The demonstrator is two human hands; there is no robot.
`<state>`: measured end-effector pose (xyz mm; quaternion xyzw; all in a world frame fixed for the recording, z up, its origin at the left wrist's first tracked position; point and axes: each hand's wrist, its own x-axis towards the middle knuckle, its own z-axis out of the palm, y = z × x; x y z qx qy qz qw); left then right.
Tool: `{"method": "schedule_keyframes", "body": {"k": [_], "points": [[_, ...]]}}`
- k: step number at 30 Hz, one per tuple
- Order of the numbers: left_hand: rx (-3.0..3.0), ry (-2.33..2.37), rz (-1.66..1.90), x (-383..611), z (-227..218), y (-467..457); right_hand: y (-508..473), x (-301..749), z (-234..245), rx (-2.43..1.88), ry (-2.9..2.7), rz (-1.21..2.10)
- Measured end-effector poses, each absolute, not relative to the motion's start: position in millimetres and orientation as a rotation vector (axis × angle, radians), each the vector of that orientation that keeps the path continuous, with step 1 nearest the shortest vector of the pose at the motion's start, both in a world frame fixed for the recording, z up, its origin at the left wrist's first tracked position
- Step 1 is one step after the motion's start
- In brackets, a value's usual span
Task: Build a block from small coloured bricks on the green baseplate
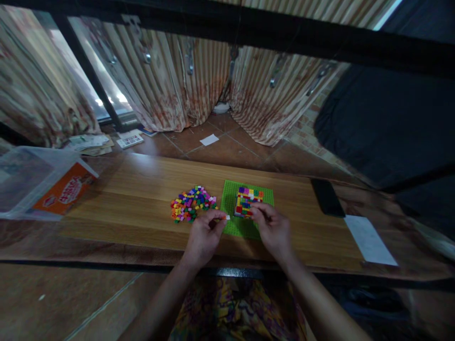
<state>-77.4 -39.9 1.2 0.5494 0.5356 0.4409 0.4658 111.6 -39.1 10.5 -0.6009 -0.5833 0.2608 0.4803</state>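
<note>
Between the thumb and forefinger of my left hand is a small white toy brick, held over the left edge of the green baseplate. My right hand has its fingers pinched at the right side of a low block of multicoloured bricks built on the baseplate. Whether a brick sits in that pinch is hidden by the fingers. Left of the baseplate lies a loose pile of small coloured bricks, close to my left fingertips.
A clear plastic bin with an orange label stands at the far left of the wooden board. On the right lie a black phone and a white sheet of paper. Striped curtains hang behind.
</note>
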Motion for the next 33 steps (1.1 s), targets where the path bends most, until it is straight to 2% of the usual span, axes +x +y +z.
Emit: {"method": "schedule_keyframes", "body": {"k": [7,21,28,33], "points": [[1.229,1.107,1.170,-68.5,20.4,-46.4,-56.1,83.1,25.1,-1.291,-1.287,1.024],[1.255,0.982,1.155,-73.9,52.6,-61.3,-66.5,73.9,46.7,-1.192,-1.162,1.211],[1.154,1.029,1.083,-77.7,59.8,-62.7,-70.4,65.0,46.8,-1.030,-0.741,1.522],[1.184,1.164,1.179,-88.7,47.0,-56.0,-69.8,64.2,50.1,-0.980,-0.493,1.713]]}}
